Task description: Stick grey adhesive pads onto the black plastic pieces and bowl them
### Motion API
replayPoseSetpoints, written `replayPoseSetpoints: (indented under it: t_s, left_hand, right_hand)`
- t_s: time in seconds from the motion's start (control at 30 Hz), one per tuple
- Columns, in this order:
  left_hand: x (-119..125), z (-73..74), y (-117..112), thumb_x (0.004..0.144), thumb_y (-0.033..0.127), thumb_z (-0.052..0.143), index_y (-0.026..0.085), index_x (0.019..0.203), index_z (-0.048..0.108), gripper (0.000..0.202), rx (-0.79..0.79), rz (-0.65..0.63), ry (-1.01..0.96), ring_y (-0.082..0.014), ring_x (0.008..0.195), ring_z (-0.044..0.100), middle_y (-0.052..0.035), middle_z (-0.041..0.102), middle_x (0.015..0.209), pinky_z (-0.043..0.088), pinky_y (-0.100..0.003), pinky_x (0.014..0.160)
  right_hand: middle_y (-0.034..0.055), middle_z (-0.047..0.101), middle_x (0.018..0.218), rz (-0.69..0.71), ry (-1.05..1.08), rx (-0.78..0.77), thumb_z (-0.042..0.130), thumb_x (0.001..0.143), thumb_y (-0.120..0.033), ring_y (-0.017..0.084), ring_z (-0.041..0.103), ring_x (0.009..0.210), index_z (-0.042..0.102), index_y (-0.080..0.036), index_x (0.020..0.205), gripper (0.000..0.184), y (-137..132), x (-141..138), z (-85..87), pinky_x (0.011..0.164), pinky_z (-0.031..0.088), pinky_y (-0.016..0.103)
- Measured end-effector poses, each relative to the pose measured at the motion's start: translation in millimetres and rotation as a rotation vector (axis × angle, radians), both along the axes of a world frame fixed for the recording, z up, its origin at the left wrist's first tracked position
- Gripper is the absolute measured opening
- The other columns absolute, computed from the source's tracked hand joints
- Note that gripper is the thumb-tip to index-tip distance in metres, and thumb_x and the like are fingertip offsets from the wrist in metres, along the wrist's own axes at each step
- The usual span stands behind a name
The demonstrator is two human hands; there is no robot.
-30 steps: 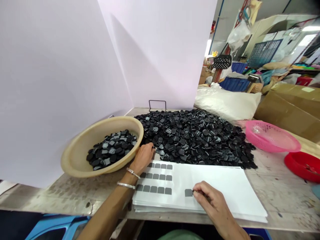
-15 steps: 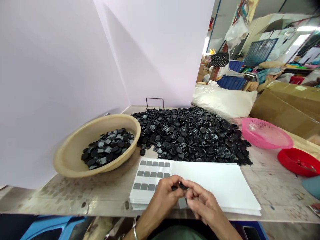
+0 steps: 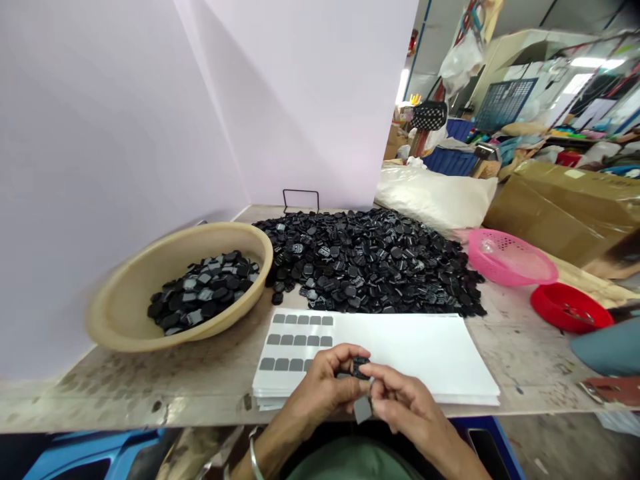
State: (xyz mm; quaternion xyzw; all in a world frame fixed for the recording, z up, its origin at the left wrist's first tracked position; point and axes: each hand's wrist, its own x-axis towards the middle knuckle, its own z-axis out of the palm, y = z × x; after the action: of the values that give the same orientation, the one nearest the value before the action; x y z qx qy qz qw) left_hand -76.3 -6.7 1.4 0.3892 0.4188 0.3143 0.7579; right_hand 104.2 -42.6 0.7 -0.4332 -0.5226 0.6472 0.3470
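Observation:
My left hand (image 3: 327, 383) is closed around a small black plastic piece (image 3: 359, 368), pinched between thumb and fingers near the table's front edge. My right hand (image 3: 410, 403) meets it from the other side, its index finger and thumb at the piece's edge and its other fingers curled. Below the fingertips a grey rounded sticker (image 3: 363, 409) hangs by the right hand, which seems to grip it; the exact hold is hidden. Under both hands lies a stack of white sheets (image 3: 400, 340), with rows of grey stickers (image 3: 287, 340) on its left part.
A beige basin (image 3: 120, 320) on the left holds black and grey pieces. A wide heap of black pieces (image 3: 370, 260) lies behind the sheets. To the right are a pink basket (image 3: 520, 263), a red bowl (image 3: 555, 310) and a cardboard box (image 3: 565, 213). A pale wall panel (image 3: 300, 100) stands behind.
The view has shifted slightly. My left hand has turned so that more of the black piece shows, and the grey sticker hangs lower and more in sight.

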Motion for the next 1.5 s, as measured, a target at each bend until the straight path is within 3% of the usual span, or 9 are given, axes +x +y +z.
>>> replayPoseSetpoints:
  t_s: [0.07, 0.17, 0.27, 0.37, 0.63, 1.1, 1.3, 1.5]
  left_hand:
    - [1.1, 2.5, 0.2, 0.065, 0.02, 0.072, 0.018, 0.104, 0.059, 0.041, -0.02, 0.024, 0.02, -0.0029, 0.041, 0.048, 0.0036, 0.059, 0.076, 0.026, -0.017, 0.039]
    - [2.2, 5.7, 0.1, 0.064, 0.018, 0.071, 0.018, 0.102, 0.057, 0.041, -0.056, 0.032, 0.0, -0.0031, 0.041, 0.05, 0.0017, 0.063, 0.081, 0.026, -0.016, 0.039]
    - [3.4, 7.0, -0.3, 0.066, 0.017, 0.069, 0.017, 0.101, 0.056, 0.037, -0.079, 0.007, -0.041, -0.003, 0.042, 0.051, -0.004, 0.067, 0.091, 0.027, -0.017, 0.041]
    - [4.6, 7.4, -0.1, 0.066, 0.014, 0.067, 0.017, 0.1, 0.057, 0.036, -0.081, 0.014, -0.044, -0.0028, 0.041, 0.051, -0.0018, 0.066, 0.085, 0.024, -0.016, 0.04]
    - [7.3, 6.5, -0.2, 0.067, 0.013, 0.066, 0.017, 0.101, 0.058, 0.034, -0.065, 0.044, 0.033, -0.0026, 0.038, 0.048, 0.0065, 0.054, 0.066, 0.021, -0.016, 0.037]
    - [4.3, 5.3, -0.4, 0.063, 0.016, 0.07, 0.018, 0.101, 0.06, 0.039, -0.059, 0.045, 0.049, -0.0032, 0.041, 0.053, 0.0055, 0.053, 0.077, 0.026, -0.015, 0.038]
    - [2.5, 1.9, -1.5, 0.08, 0.036, 0.064, 0.015, 0.1, 0.058, 0.03, -0.017, 0.047, -0.038, -0.0032, 0.038, 0.045, 0.0037, 0.055, 0.061, 0.017, -0.015, 0.036]
    - [3.7, -2.2, -1.4, 0.081, 0.037, 0.062, 0.014, 0.097, 0.058, 0.028, -0.008, 0.056, -0.016, -0.0031, 0.033, 0.038, 0.0037, 0.055, 0.053, 0.015, -0.015, 0.034]
  right_hand:
    - [-0.0002, 0.056, 0.089, -0.123, -0.095, 0.101, 0.053, 0.089, -0.027, 0.012, 0.053, 0.072, 0.06, -0.027, 0.119, 0.031, 0.0, 3.5, 2.0, 0.066, 0.043, 0.025]
    - [0.0007, 0.057, 0.094, -0.287, -0.302, 0.374, 0.048, 0.094, -0.026, 0.014, 0.055, 0.085, 0.058, -0.027, 0.117, 0.026, 1.1, 5.2, -0.3, 0.077, 0.043, 0.025]
    - [0.0011, 0.058, 0.093, -0.293, -0.435, 0.62, 0.044, 0.095, -0.019, 0.014, 0.057, 0.083, 0.055, -0.026, 0.115, 0.024, 3.9, 2.3, -5.3, 0.074, 0.044, 0.025]
    - [0.0024, 0.058, 0.092, -0.232, -0.521, 0.722, 0.041, 0.095, -0.015, 0.015, 0.058, 0.082, 0.054, -0.023, 0.116, 0.026, 6.3, -1.7, -8.7, 0.072, 0.045, 0.026]
    - [0.0024, 0.059, 0.093, -0.185, -0.591, 0.738, 0.038, 0.095, -0.013, 0.016, 0.059, 0.083, 0.053, -0.025, 0.117, 0.03, 6.5, -4.0, -8.1, 0.072, 0.046, 0.028]
    - [0.0027, 0.059, 0.094, -0.16, -0.625, 0.727, 0.037, 0.096, -0.016, 0.016, 0.059, 0.084, 0.053, -0.025, 0.116, 0.028, 7.3, -5.9, -11.8, 0.071, 0.046, 0.028]
    - [0.0017, 0.059, 0.091, -0.152, -0.646, 0.727, 0.037, 0.096, -0.016, 0.016, 0.06, 0.081, 0.054, -0.026, 0.113, 0.027, 7.0, -7.7, -12.9, 0.07, 0.047, 0.028]
    - [0.0025, 0.059, 0.09, -0.146, -0.653, 0.736, 0.036, 0.096, -0.016, 0.016, 0.06, 0.08, 0.055, -0.024, 0.111, 0.025, 6.0, -9.9, -11.5, 0.07, 0.047, 0.028]
